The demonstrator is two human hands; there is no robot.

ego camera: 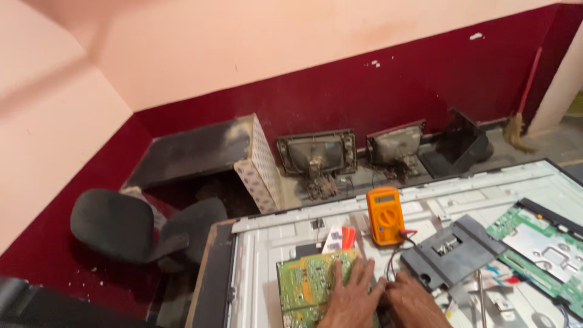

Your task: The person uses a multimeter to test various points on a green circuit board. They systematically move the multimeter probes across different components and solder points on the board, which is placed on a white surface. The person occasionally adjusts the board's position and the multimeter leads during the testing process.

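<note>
My left hand point(351, 296) lies flat with fingers spread on a green circuit board point(303, 280) at the bottom of the view. Right beside it, my right hand point(413, 300) rests near the board's right edge, by red and black probe leads point(396, 248); whether it grips a lead is hidden. An orange multimeter point(384, 215) lies just beyond the hands. All of this sits on the white metal back panel point(267, 243) of a large flat screen.
A dark grey bracket point(452, 250) and a second green board point(534, 249) lie to the right. On the floor behind are a black chair point(127, 228), old tube-set parts point(317, 155), a box point(258, 161) and a broom point(521, 115) against the maroon wall.
</note>
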